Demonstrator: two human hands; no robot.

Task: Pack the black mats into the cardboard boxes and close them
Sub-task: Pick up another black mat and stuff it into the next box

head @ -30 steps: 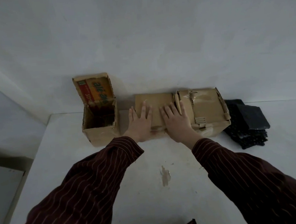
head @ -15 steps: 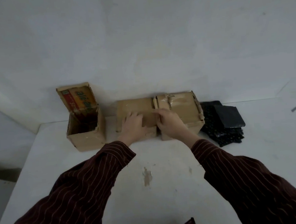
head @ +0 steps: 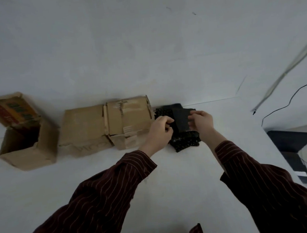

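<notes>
A stack of black mats (head: 184, 140) lies on the white table against the wall, right of the boxes. My left hand (head: 160, 129) grips the left edge of the top black mat (head: 182, 120), and my right hand (head: 204, 123) pinches its right edge. Two closed cardboard boxes stand side by side: one (head: 83, 129) on the left, one (head: 128, 121) touching the mats. Further left stands an open cardboard box (head: 27, 147) with its printed lid raised; its inside is dark.
The white table (head: 173, 180) ends at a right edge near a dark laptop-like object (head: 290, 139). A black cable (head: 288, 103) and a thin rod hang at the right by the wall. White wall runs close behind the boxes.
Both hands left the tops of the two closed boxes and moved right to the mat stack, taking hold of the top mat. The view has swung to the right.
</notes>
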